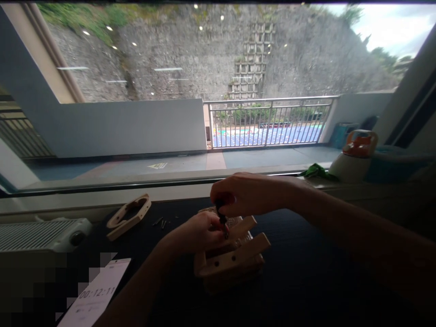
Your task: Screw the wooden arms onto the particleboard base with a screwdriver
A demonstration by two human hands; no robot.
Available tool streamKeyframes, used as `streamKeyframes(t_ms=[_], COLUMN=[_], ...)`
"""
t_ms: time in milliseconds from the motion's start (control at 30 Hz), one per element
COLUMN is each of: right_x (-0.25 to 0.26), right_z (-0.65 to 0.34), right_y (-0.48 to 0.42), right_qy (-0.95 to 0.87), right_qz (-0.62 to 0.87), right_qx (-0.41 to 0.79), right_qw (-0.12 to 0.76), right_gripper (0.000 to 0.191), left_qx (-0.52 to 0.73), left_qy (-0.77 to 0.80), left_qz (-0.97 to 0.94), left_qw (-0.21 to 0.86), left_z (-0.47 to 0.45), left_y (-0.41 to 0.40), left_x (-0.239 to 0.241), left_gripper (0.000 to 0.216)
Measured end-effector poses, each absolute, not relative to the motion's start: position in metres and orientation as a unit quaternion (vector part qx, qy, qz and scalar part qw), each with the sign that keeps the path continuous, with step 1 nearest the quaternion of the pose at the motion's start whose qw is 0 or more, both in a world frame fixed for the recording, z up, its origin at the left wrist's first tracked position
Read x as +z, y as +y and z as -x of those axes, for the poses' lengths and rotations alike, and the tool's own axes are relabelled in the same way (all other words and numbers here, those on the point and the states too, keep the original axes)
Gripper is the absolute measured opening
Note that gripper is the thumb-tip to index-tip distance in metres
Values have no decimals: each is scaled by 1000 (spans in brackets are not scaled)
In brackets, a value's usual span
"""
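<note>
Open lane is the dark table right of the wooden assembly, though the right forearm cuts across it; from above it's blocked, left hand gripping the assembly, right hand wrapped round the screwdriver; left side's cluttered: loose wooden piece, what look like tiny screws, phone; window ledge walls off the back; bottle far right.

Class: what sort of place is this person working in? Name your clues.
Likely an indoor workspace, perhaps in a school: a dark table beside a radiator, at a wide window overlooking a railing and coloured court.
</note>
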State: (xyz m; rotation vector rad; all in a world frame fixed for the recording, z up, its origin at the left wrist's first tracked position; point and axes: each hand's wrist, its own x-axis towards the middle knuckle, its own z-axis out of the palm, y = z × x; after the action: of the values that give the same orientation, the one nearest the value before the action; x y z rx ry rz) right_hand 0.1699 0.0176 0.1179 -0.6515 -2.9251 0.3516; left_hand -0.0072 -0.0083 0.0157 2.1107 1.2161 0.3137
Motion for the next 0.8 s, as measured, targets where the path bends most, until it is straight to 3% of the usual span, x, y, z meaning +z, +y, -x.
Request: streamKeyframes(t_ms=[167, 533, 800], right_x=[126, 109, 112], right_z=[-163, -166, -169], right_y=[8, 9, 8], right_qy=[-970, -950, -965], right_qz=[226, 302, 248], right_qx=[90, 19, 66], right_qw=[10, 76, 58], right_gripper=[22, 21, 19], left_qx=[127, 110, 125], left_qy=[494, 481, 474], left_qz=[-788, -806, -809], left_qw=[345, 327, 324], left_z=[8, 7, 7], left_y=[-10, -10, -8], left_x=[16, 19, 14], left_gripper=[25, 25, 21])
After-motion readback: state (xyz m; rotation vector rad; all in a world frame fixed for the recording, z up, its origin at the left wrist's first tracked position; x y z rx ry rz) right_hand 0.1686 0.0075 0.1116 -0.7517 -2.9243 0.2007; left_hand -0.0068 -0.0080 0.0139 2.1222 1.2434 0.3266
